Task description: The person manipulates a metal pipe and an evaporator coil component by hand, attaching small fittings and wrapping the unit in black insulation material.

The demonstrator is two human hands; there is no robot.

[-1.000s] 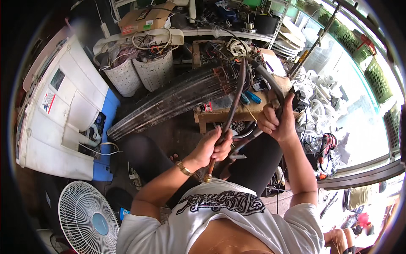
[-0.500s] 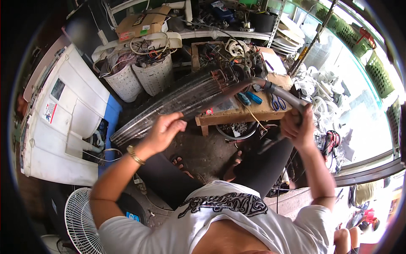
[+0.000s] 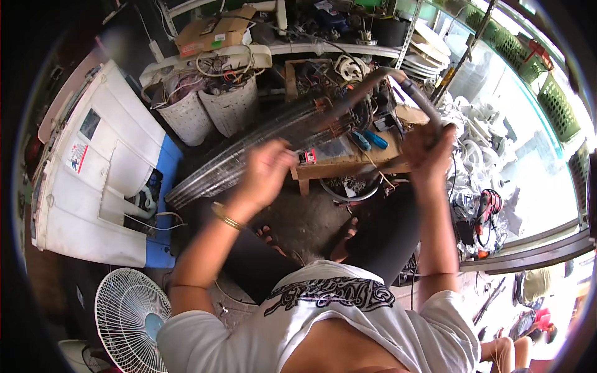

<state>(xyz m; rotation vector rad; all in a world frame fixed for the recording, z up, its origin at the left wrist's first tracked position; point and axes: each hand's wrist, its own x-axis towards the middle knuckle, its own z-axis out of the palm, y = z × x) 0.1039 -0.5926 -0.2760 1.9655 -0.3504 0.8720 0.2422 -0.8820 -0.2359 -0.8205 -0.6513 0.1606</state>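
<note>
My right hand (image 3: 429,154) is closed round the grey end of a bent metal tube (image 3: 420,101). From there the tube rises, curves over at the top and runs down leftward, brownish and blurred, toward my left hand (image 3: 266,173). My left hand is smeared by motion, its fingers curled near the tube's lower end; whether they touch it is unclear. Behind that hand a long dark ribbed piece (image 3: 214,174) lies slanted, its upper end against the wooden bench (image 3: 354,165). A blurred bar (image 3: 393,166) shows just left of my right hand.
Blue-handled tools (image 3: 375,139) lie on the cluttered bench. A white and blue appliance casing (image 3: 93,180) stands at left, with a white fan (image 3: 127,311) below it. White bins (image 3: 230,109) of wires stand behind; white parts (image 3: 488,143) are heaped at right.
The bent tube's curve has risen, and my right hand has shifted slightly left and up. My left hand has moved right and up a little, fingers still curled.
</note>
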